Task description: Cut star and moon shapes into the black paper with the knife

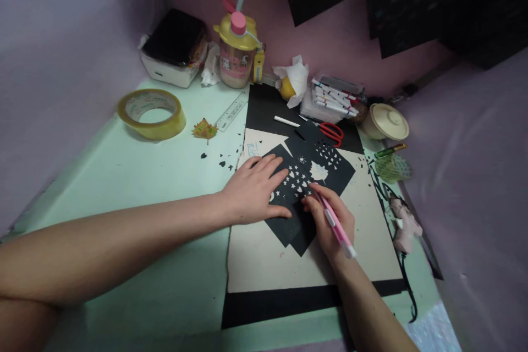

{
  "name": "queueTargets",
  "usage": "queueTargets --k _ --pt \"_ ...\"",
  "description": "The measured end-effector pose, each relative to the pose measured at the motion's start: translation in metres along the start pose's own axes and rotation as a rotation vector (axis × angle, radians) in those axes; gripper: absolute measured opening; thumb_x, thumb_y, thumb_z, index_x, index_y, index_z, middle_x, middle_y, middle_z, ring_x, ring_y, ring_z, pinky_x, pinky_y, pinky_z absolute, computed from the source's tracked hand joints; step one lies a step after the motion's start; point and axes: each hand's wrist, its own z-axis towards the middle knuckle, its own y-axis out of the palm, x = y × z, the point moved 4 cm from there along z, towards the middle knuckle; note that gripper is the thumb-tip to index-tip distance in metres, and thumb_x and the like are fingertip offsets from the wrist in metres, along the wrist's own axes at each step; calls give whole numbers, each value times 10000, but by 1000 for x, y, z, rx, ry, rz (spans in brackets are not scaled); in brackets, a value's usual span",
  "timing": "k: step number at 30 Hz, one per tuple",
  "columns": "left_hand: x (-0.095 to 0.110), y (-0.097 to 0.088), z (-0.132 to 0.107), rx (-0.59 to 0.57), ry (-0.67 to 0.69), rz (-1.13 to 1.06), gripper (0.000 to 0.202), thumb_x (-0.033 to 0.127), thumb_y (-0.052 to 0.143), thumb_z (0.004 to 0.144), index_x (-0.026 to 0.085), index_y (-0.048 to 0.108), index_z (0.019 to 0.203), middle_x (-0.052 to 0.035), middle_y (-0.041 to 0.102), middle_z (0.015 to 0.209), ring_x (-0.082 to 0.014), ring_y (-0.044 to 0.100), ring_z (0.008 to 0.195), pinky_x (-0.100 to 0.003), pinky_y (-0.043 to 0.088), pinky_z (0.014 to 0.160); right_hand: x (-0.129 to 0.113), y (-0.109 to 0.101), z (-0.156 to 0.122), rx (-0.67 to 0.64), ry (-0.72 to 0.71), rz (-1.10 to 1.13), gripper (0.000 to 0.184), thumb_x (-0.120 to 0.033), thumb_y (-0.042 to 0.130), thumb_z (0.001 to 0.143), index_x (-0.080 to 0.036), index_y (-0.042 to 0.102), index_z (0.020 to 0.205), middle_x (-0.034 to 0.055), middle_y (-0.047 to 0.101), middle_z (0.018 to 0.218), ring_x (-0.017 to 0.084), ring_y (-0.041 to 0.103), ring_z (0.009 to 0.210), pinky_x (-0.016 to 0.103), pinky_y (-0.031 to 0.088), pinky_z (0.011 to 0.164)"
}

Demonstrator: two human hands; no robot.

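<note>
Matt black paper sheet [307,176] with cut-out shapes, on a smooth beige card mat [363,231]. Pink plastic craft knife [336,225], glossy. Yellowish roll of adhesive tape [151,113], shiny film. Pale green desk [136,176], smooth and matt.

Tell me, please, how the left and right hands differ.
The left hand lies flat and spread; the right hand is curled. The left hand holds nothing; the right hand grips a pink pen, tip on the black paper. Both rest on that paper.
</note>
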Motion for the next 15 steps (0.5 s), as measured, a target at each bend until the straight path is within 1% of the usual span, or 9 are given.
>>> queueTargets --k 2,4,6,8,10,12,15 --pt "0 0 0 3 7 -4 977 859 493 756 154 446 1430 -166 329 1556 -334 262 1448 -474 210 1148 -5 2 3 -79 -97 -48 230 -255 653 883 -235 654 1112 50 733 957 204 710 856 352 585 785" --pt "-1 0 0 5 10 -5 996 872 505 732 162 448 1428 -166 329 1556 -333 261 1448 -471 205 1148 -8 7 3 -150 -159 -114 223 -228 642 892 -250 636 1114 58 725 1020 219 694 945 385 564 853" --pt "0 0 -1 8 9 -9 1004 880 510 717 170 451 1424 -163 338 1552 -333 265 1446 -468 202 1149 -10 11 0 -183 -200 -187 195 -212 627 900 -258 638 1090 61 713 1049 226 675 977 399 548 868" --pt "0 0 -1 9 6 -12 1005 878 515 714 166 454 1420 -163 343 1549 -334 265 1445 -466 201 1150 -10 16 -3 -189 -219 -230 163 -202 611 908 -258 643 1058 58 710 1041 228 664 984 392 540 857" --pt "0 0 -1 10 5 -12 998 870 516 722 157 457 1418 -166 345 1547 -335 262 1445 -465 201 1149 -11 19 -6 -175 -208 -226 130 -200 599 914 -255 639 1025 47 716 1010 220 670 951 377 537 839" --pt "1 -1 -1 14 5 -11 991 864 514 729 151 457 1416 -168 344 1547 -335 260 1446 -465 199 1148 -10 20 -8 -153 -164 -196 99 -207 604 910 -250 628 996 37 719 988 212 677 921 368 533 831" --pt "1 -1 -1 20 3 -12 989 862 521 725 153 460 1412 -167 345 1545 -333 258 1446 -462 195 1149 -9 21 -8 -131 -99 -135 114 -212 626 887 -244 599 993 23 710 958 202 680 898 357 528 831"
